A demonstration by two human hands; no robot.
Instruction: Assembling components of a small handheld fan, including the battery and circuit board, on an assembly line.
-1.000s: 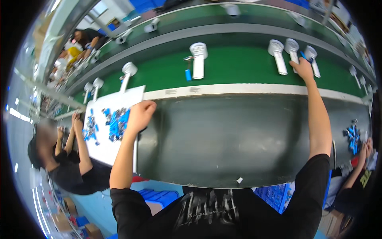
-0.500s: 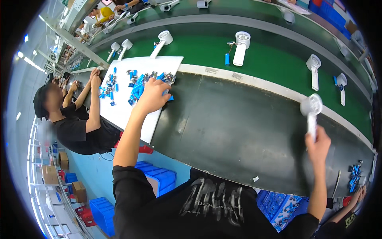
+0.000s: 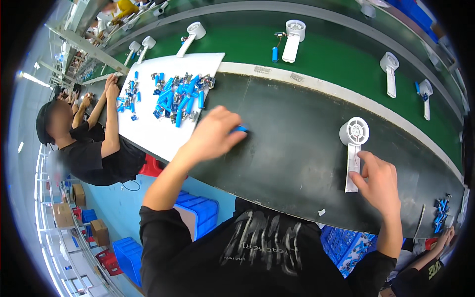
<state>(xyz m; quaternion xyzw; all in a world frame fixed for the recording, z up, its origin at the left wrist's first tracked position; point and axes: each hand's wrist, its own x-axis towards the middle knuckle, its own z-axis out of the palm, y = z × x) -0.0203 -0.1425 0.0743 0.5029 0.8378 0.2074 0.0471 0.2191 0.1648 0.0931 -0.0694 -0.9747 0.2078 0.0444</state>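
My left hand (image 3: 215, 132) is closed around a blue cylindrical battery (image 3: 240, 129); only its end shows beyond the fingers. My right hand (image 3: 378, 180) has its thumb and index finger on the handle of a white handheld fan (image 3: 355, 131), whose round head points away from me over the dark bench (image 3: 282, 143). The handle looks open along its length. Left of my left hand, a white board (image 3: 190, 137) carries a heap of blue batteries (image 3: 178, 96) with small circuit boards.
A green conveyor (image 3: 336, 54) beyond the bench carries several white fans, some with batteries attached. A co-worker (image 3: 84, 143) sits at the left; another person's hands (image 3: 445, 236) show at the far right near more batteries (image 3: 440, 215). Blue crates (image 3: 200, 210) stand below the bench.
My left hand has left the heap and moved right over the bench with a battery. My right hand has brought the fan left and lowered it toward the bench.
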